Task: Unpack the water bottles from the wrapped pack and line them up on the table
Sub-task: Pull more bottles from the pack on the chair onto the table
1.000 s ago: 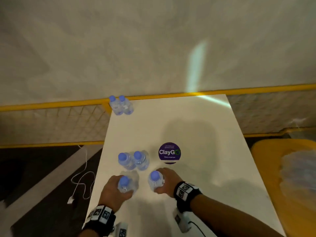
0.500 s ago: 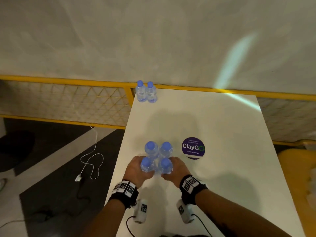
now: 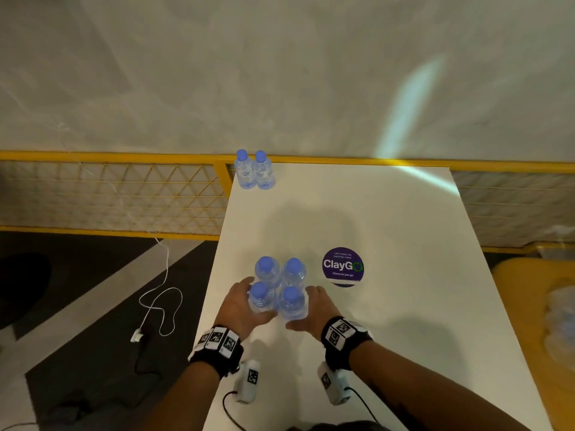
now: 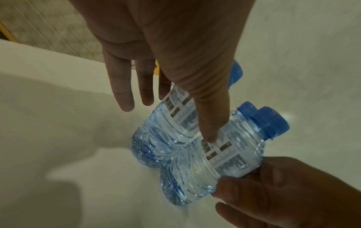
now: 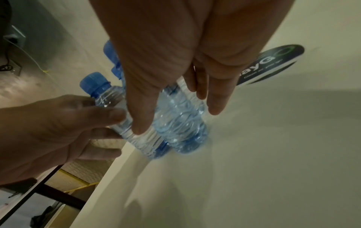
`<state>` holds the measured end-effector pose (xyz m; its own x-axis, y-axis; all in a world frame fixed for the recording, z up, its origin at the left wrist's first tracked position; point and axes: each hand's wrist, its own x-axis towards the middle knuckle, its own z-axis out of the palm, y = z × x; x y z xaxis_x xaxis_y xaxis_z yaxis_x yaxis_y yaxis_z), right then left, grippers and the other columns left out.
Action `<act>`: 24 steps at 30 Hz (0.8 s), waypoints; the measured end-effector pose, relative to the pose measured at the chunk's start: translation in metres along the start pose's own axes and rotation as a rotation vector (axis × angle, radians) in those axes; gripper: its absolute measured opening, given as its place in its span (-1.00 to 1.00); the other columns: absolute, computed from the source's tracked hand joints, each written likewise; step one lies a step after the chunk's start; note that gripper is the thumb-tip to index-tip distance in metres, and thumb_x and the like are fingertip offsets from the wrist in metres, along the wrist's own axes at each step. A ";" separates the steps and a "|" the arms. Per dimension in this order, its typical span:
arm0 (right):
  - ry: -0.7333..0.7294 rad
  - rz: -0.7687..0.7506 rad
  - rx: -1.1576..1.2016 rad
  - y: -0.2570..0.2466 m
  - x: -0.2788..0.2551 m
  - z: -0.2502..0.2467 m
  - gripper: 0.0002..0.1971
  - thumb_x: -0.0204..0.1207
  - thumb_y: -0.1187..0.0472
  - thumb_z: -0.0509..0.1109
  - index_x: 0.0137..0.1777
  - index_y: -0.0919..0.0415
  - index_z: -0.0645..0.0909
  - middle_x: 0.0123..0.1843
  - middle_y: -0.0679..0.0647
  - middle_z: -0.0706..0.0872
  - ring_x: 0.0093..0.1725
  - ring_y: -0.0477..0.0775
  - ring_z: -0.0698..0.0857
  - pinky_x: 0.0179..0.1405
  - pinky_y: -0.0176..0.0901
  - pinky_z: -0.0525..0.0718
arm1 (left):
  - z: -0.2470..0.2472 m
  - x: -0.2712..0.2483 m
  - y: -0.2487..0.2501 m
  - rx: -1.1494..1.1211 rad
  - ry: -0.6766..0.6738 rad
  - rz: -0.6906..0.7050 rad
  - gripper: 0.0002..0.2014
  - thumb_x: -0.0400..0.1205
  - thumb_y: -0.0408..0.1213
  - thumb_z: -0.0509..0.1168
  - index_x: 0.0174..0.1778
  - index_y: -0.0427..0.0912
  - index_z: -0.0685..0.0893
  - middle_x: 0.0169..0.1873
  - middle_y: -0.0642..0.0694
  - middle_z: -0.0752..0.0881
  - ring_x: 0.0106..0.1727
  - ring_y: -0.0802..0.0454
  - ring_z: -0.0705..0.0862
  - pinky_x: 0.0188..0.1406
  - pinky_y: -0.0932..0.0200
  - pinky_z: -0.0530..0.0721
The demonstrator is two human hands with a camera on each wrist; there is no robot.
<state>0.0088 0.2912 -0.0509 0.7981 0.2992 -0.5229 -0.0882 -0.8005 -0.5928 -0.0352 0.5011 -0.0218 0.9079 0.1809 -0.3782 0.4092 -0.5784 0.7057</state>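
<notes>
Six water bottles are standing on the white table (image 3: 389,219), all upright with their blue caps pointing up and their long axes vertical. Four of them are sitting packed together in a two-by-two block (image 3: 279,286) near the table's near-left part, bottle walls touching. The other two bottles (image 3: 254,170) are standing side by side, touching, at the far left corner of the table, well apart from the block and just in front of the yellow railing (image 3: 109,157).

Two hands are flanking the block. The left hand (image 3: 241,303) is pressing against the near-left bottle (image 3: 260,298), its fingers lying nearly straight along that bottle's outer side and its thumb reaching across the front, where the left wrist view is showing the tip touching the label between the two near bottles. The right hand (image 3: 314,307) is cupping the near-right bottle (image 3: 292,303) from the right, fingers loosely extended down its side and thumb lying against its front; neither hand is wrapping fully round a bottle, and the bottle bases are resting on the table.

One round purple sticker (image 3: 342,266) reading "ClayGo" is lying flat on the table just right of the block. One white cable (image 3: 161,303) is looping on the dark floor to the left of the table. At the right edge, a yellow surface is holding something clear and crinkled, too blurred to identify.
</notes>
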 end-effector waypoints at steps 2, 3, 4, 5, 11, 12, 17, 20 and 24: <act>-0.038 0.019 0.001 0.017 -0.011 -0.015 0.04 0.18 -0.21 0.68 0.58 0.19 0.29 0.49 0.10 0.40 0.43 0.12 0.50 0.43 -0.05 0.49 | -0.002 -0.015 -0.002 0.028 0.140 0.014 0.01 0.18 0.10 0.77 0.52 -0.02 0.48 0.28 0.03 0.54 0.23 0.03 0.63 0.25 -0.07 0.71; -0.048 0.020 0.013 0.030 -0.017 -0.024 0.02 0.19 -0.23 0.67 0.57 0.18 0.32 0.51 0.09 0.42 0.41 0.09 0.53 0.41 -0.07 0.52 | -0.003 -0.023 -0.001 0.061 0.234 0.057 0.02 0.17 0.08 0.78 0.51 -0.08 0.47 0.26 -0.01 0.50 0.22 0.00 0.58 0.21 -0.05 0.68; -0.048 0.023 0.032 0.045 -0.025 -0.037 -0.06 0.21 -0.23 0.66 0.53 0.16 0.39 0.47 0.08 0.49 0.33 0.04 0.60 0.32 -0.13 0.58 | -0.004 -0.030 0.003 0.108 0.326 0.124 -0.07 0.17 0.09 0.77 0.41 -0.12 0.53 0.19 -0.04 0.50 0.16 -0.03 0.56 0.15 -0.04 0.66; -0.034 0.039 0.056 0.064 -0.036 -0.053 -0.15 0.23 -0.22 0.66 0.45 0.14 0.47 0.39 0.05 0.56 0.21 -0.01 0.65 0.19 -0.20 0.62 | -0.004 -0.035 0.011 0.145 0.402 0.220 -0.20 0.19 0.14 0.72 0.26 -0.14 0.59 0.09 -0.04 0.52 0.09 -0.05 0.55 0.09 -0.02 0.63; 0.224 0.261 0.179 0.220 -0.138 -0.137 -0.74 0.39 -0.10 0.58 -0.02 -0.11 0.62 0.03 -0.11 0.74 -0.07 -0.14 0.74 -0.04 -0.25 0.68 | 0.064 -0.045 0.097 0.147 0.004 0.580 -0.68 0.50 0.13 0.39 -0.39 0.11 0.42 -0.44 0.11 0.52 -0.35 0.16 0.53 -0.30 0.19 0.47; 0.273 0.321 0.207 0.247 -0.158 -0.147 -0.78 0.41 -0.05 0.58 -0.06 -0.06 0.63 0.01 -0.10 0.76 -0.08 -0.13 0.74 -0.09 -0.30 0.64 | 0.084 -0.043 0.115 0.149 -0.111 0.613 -0.68 0.52 0.11 0.41 -0.39 0.07 0.47 -0.45 0.11 0.55 -0.38 0.19 0.54 -0.33 0.22 0.49; 0.488 0.563 0.324 0.350 -0.250 -0.186 -0.91 0.48 0.10 0.53 -0.20 -0.03 0.66 -0.17 -0.03 0.76 -0.17 0.03 0.69 -0.17 -0.08 0.64 | 0.205 -0.039 0.217 0.324 -0.597 0.613 -0.73 0.52 0.21 0.40 -0.26 0.09 0.67 -0.32 0.14 0.73 -0.26 0.21 0.70 -0.16 0.11 0.72; 0.584 0.672 0.428 0.406 -0.285 -0.204 -0.89 0.47 0.10 0.52 -0.09 -0.04 0.63 -0.10 0.03 0.76 -0.11 0.11 0.71 -0.03 0.09 0.72 | 0.285 -0.052 0.279 0.430 -0.807 0.599 -0.74 0.53 0.16 0.47 -0.04 0.07 0.75 -0.14 0.10 0.80 -0.13 0.18 0.76 -0.03 0.10 0.77; 0.762 0.703 0.566 0.451 -0.302 -0.237 -0.58 0.51 0.14 0.52 0.33 0.05 0.50 0.08 0.06 0.68 0.04 0.14 0.69 0.08 0.10 0.69 | 0.395 -0.080 0.337 0.455 -0.964 0.541 -0.45 0.58 0.11 0.49 0.47 0.05 0.63 0.19 0.02 0.78 0.13 0.05 0.76 0.21 -0.03 0.76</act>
<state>-0.1309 -0.2835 -0.0155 0.6015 -0.6560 -0.4559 -0.7489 -0.2644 -0.6077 -0.0056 -0.0225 0.0099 0.4306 -0.7320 -0.5280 -0.2514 -0.6592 0.7087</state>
